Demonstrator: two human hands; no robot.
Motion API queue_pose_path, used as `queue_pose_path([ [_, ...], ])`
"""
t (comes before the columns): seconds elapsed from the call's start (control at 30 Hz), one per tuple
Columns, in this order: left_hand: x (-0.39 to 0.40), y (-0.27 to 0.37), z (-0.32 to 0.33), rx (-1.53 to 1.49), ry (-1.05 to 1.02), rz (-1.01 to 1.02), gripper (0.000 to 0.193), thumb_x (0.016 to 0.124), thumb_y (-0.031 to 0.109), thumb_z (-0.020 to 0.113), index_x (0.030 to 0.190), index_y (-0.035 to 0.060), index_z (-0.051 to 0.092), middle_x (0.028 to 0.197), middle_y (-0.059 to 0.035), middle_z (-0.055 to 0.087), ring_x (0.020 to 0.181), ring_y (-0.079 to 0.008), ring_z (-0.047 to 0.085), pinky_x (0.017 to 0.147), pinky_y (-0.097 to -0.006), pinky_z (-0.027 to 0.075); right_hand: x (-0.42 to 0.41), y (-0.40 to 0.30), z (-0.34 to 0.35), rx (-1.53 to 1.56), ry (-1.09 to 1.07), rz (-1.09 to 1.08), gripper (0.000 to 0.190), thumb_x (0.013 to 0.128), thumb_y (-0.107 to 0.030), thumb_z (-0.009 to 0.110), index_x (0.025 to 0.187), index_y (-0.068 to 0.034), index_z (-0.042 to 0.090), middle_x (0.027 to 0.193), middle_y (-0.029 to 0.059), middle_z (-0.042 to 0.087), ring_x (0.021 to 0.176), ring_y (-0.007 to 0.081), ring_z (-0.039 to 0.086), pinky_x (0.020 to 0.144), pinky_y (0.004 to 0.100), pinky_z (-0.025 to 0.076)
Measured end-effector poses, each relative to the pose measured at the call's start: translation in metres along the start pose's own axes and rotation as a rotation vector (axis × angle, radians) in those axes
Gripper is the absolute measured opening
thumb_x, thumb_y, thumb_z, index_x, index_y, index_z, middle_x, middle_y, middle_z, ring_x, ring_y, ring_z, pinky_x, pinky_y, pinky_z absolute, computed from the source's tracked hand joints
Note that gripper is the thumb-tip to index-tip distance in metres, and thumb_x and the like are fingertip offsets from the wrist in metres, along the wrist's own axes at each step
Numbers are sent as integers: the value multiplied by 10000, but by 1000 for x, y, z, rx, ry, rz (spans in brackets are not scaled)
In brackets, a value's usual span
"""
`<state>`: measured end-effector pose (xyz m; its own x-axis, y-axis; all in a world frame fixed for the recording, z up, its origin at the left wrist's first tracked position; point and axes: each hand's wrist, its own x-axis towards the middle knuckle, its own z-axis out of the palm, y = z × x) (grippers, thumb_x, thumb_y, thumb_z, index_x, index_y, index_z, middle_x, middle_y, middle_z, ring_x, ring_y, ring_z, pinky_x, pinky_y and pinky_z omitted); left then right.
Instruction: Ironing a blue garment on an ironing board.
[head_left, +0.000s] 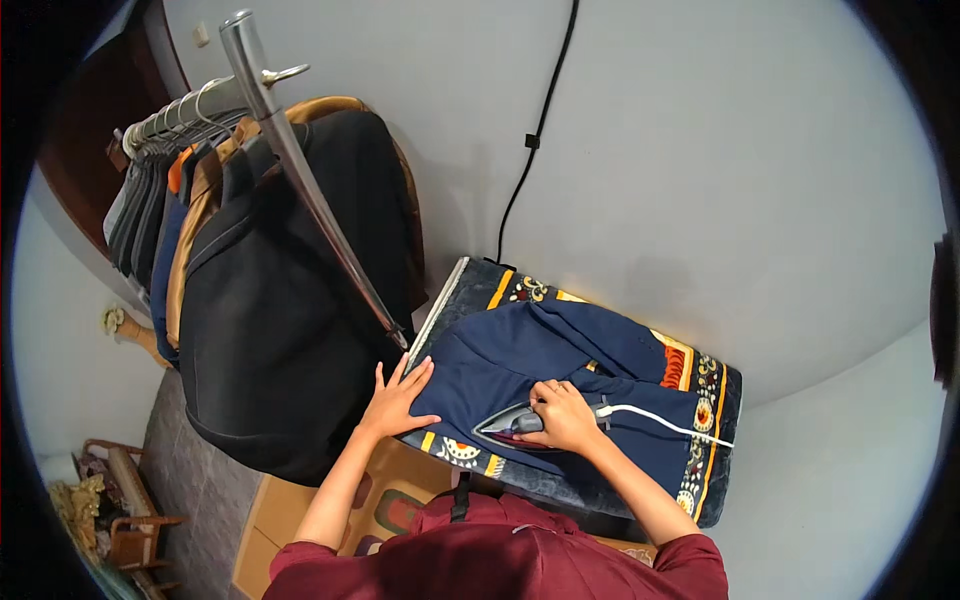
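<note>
A navy blue long-sleeved garment (480, 349) lies spread over a patterned dark cloth (491, 277) that covers a table-like surface. My right hand (562, 420) grips the handle of a clothes iron (499, 429), whose soleplate rests on the garment near its front edge. The iron's tip points left, and a white cord (667, 421) runs from its back to the right. My left hand (400, 401) presses on the garment's left end with fingers apart, holding nothing.
To the left stands a metal clothes rack (315, 187) with several garments on hangers, a black jacket (262, 322) foremost. A grey wall (697, 172) rises behind the surface, with a black cable (541, 120) running down it. Wooden furniture (135, 540) stands at lower left.
</note>
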<state>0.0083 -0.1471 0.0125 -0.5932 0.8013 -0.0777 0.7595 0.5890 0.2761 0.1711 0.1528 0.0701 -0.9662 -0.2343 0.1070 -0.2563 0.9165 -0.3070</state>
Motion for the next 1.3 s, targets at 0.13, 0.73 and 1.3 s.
queue_pose_path([
  [0.13,0,0,3,-2,4,4,1022,773,698,628,1555,149,266,1621,-26,241,1491,-376,161,1130,-690,47,16,-16,10,-145,145,200,580,672,-488,801,889,39,687,968,83,549,987,256,532,888,392,399],
  [0.73,0,-2,2,-7,1,4,1053,751,672,667,1560,141,251,1630,-24,215,1501,-367,132,1124,-703,55,59,-30,28,-183,203,198,555,689,-499,788,845,26,697,936,91,556,959,272,538,880,410,400],
  [1.3,0,1,3,-8,-35,-17,1061,736,706,660,1557,161,267,1622,-13,238,1499,-357,148,1130,-696,61,-28,-3,11,-278,221,494,523,675,-511,786,673,9,729,841,122,602,885,296,553,799,415,379],
])
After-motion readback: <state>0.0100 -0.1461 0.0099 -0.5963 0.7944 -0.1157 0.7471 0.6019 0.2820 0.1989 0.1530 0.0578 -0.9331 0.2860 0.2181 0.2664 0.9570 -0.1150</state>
